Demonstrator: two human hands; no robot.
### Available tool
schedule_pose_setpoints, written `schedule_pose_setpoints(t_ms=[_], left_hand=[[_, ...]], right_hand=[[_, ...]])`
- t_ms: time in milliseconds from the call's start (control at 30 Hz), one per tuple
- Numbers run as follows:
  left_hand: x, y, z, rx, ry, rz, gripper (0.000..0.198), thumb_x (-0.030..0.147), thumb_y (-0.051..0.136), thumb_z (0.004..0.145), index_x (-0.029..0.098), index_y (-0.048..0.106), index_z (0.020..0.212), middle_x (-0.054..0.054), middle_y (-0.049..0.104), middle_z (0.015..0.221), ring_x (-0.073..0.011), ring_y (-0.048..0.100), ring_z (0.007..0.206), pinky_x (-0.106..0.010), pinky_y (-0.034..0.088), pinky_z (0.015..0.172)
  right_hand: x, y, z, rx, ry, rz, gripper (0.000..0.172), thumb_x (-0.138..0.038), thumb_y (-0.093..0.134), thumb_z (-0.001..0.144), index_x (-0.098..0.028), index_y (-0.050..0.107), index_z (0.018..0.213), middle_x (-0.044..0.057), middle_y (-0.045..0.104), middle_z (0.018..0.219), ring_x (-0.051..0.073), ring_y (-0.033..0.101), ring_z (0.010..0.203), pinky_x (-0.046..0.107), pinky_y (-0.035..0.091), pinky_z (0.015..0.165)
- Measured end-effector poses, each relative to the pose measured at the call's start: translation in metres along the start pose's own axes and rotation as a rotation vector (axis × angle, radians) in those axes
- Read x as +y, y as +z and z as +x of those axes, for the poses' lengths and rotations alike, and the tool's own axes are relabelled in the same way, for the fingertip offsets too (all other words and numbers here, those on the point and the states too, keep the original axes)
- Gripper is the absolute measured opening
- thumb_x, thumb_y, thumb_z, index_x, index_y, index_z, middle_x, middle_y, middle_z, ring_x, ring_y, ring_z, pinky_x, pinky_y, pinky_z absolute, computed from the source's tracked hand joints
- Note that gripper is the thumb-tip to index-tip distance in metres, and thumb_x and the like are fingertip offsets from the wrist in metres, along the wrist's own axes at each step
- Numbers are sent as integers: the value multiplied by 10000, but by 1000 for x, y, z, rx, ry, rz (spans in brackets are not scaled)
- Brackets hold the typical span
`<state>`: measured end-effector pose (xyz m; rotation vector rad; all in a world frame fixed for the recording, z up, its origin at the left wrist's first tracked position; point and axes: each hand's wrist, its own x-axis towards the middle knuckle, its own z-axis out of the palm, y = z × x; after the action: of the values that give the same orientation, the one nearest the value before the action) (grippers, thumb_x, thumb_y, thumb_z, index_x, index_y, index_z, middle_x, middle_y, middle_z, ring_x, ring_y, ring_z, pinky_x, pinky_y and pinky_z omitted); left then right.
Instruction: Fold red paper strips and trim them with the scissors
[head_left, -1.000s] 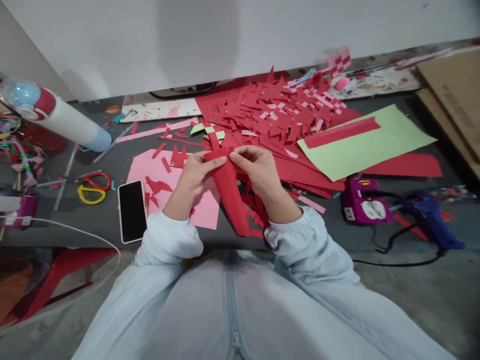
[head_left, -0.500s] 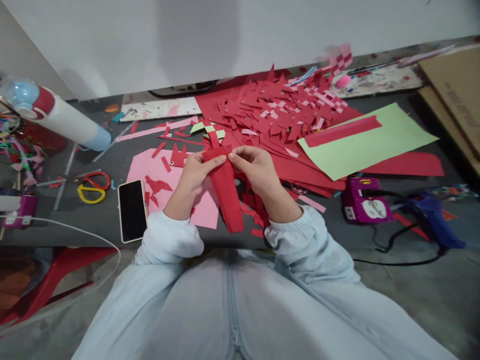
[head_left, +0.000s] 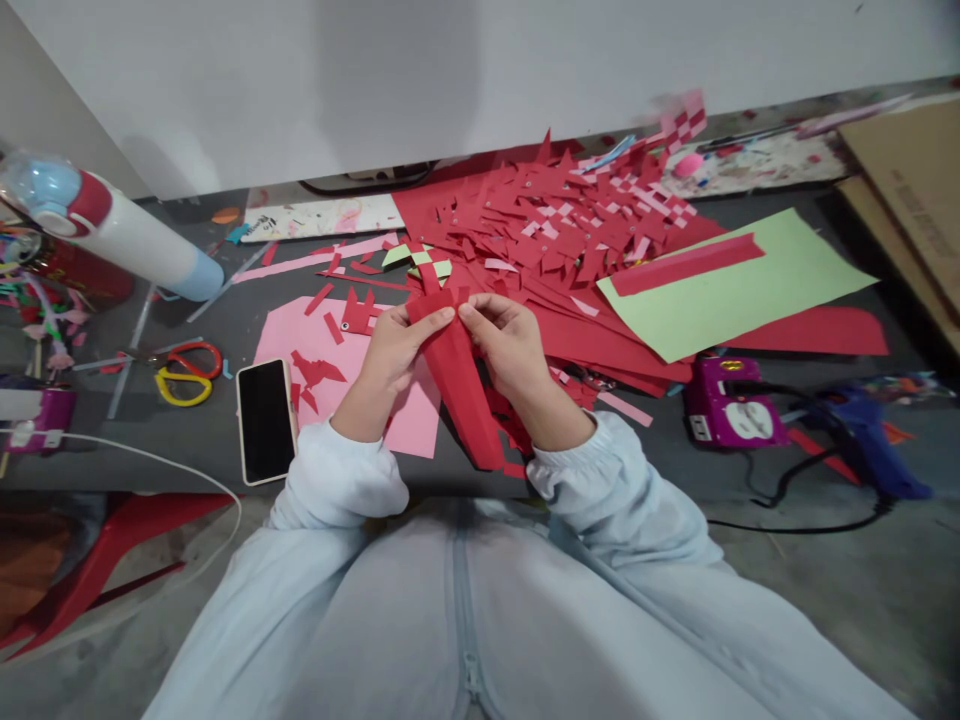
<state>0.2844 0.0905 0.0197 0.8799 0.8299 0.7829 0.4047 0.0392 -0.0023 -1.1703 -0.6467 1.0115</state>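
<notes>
A long folded red paper strip hangs between my hands above the grey table's front edge. My left hand pinches its top end from the left. My right hand pinches the same end from the right, fingertips almost touching the left ones. Both hands are closed on the paper. Under them lies a pink paper sheet with red scraps. Behind them spreads a big heap of red and pink woven paper pieces.
A phone lies face up left of my wrist. Scissors with red and yellow handles lie further left, a white and blue bottle behind them. A green sheet, a purple device and a blue glue gun are on the right.
The lower end of the red strip swung left, then back to the right. Both hands kept their pinch at its top and barely moved.
</notes>
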Motion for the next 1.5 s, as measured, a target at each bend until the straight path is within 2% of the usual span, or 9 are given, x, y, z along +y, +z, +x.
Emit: schedule_pose_setpoints(t_ms=[133,300,433,833,1067,1500], left_hand=[[1,-2,1,3,-2,2,284,344,882,579,164,744,749,-21,745,735,-135,672,645,-298,546,734],[3,-4,3,27,25,15,267,325,885,581,170,741,744,-15,744,742,-136,676,661,-296,545,729],[4,-5,3,8,24,49,286,326,893,562,173,744,753,-22,751,764,-151,684,679,-316,550,741],[-1,-3,2,51,71,50,282,339,889,577,170,740,747,-16,748,758,-137,675,662,-294,546,713],[3,-7,3,22,49,61,312,384,881,586,169,739,760,-32,751,786,-158,692,691,-317,557,738],[1,-3,2,60,96,102,278,361,884,582,178,739,733,-15,749,766,-142,678,676,-289,537,708]], right_hand=[[-4,-2,1,-3,26,24,386,-518,814,602,-205,646,752,-27,612,693,71,484,566,222,428,542],[-9,-7,3,-104,123,-12,368,-478,833,578,-186,658,717,-49,557,578,52,423,497,212,364,491],[-10,-7,3,-90,117,-15,354,-478,821,586,-191,647,697,-67,510,526,48,386,471,211,342,475],[0,-1,1,33,69,33,349,-474,821,579,-209,662,740,-38,621,689,55,450,529,210,411,508],[-4,-6,3,-63,141,25,357,-451,842,570,-188,652,722,-60,549,561,48,433,478,201,360,467],[-3,-1,0,-3,76,45,356,-475,813,606,-198,632,737,-62,541,599,46,426,499,195,378,481]])
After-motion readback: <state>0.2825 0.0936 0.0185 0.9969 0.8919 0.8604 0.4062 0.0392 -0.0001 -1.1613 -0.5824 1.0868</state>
